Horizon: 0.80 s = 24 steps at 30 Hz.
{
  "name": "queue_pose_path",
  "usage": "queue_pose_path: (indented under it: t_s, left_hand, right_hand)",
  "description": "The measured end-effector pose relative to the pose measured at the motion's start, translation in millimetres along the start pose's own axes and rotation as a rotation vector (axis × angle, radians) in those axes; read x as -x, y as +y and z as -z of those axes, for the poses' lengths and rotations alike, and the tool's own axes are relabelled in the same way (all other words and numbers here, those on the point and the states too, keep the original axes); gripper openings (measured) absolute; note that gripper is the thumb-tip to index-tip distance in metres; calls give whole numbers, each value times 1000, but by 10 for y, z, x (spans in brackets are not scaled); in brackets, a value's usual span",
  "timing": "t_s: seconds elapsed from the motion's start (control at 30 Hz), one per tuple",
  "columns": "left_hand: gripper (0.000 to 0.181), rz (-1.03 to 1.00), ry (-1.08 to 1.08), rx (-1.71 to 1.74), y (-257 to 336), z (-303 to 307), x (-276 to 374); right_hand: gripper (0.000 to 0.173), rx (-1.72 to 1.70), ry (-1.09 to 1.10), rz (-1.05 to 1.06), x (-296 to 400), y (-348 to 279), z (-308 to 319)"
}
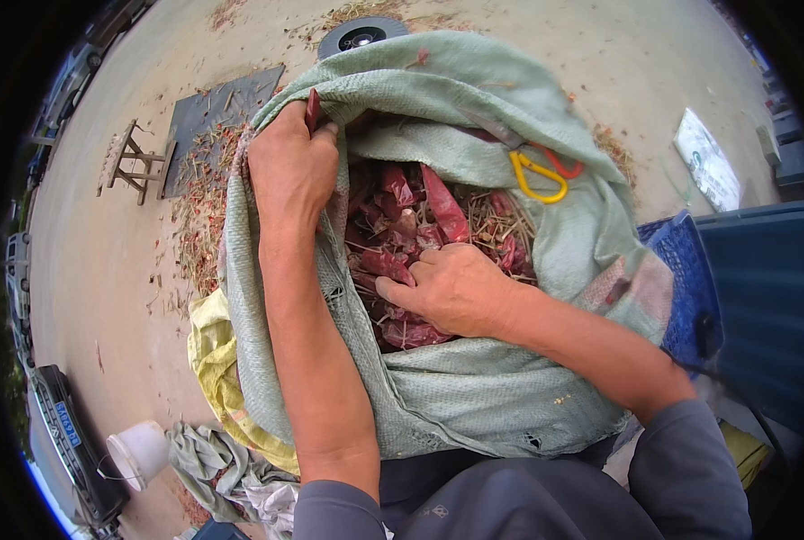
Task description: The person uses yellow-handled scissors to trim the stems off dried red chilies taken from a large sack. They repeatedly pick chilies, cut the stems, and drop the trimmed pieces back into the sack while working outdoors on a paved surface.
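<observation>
A large pale green woven sack [476, 398] stands open before me with its rim rolled outward. Inside lie dried red chilli peppers [444, 206] with bits of stalk and debris. My left hand [294, 158] is at the sack's left upper rim, a dark red chilli piece [313, 111] between thumb and fingers. My right hand [459, 290] reaches into the sack, palm down, its fingers bent over the chillies; whether it grips one is hidden. Scissors with one yellow and one red handle loop [538, 177] rest on the sack's right upper fold.
A small wooden stool [134, 162] lies on the concrete at left, beside a dark board [220, 111] and scattered stalks. A white bucket [137, 453] and cloth sacks [213, 466] are at lower left. Right of the sack are a blue basket [685, 283] and a dark blue container [760, 304].
</observation>
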<state>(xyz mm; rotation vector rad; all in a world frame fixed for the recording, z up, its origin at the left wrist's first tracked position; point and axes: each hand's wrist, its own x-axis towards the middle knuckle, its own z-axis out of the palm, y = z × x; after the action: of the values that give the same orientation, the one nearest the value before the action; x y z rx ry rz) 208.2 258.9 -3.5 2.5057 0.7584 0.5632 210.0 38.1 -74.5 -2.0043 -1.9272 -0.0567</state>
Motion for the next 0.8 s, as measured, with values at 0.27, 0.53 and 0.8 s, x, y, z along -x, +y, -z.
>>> queue_pose_path:
  t_s: [0.27, 0.53, 0.8]
  left_hand:
    - [21, 43, -299, 523, 86, -99, 30]
    - [24, 55, -545, 856, 502, -102, 272]
    - [14, 110, -524, 932, 492, -242, 251]
  right_hand:
    - [51, -54, 25, -397, 813, 369, 576]
    - [51, -623, -118, -537, 784, 529, 1037]
    - [22, 48, -148, -284, 144, 469, 727]
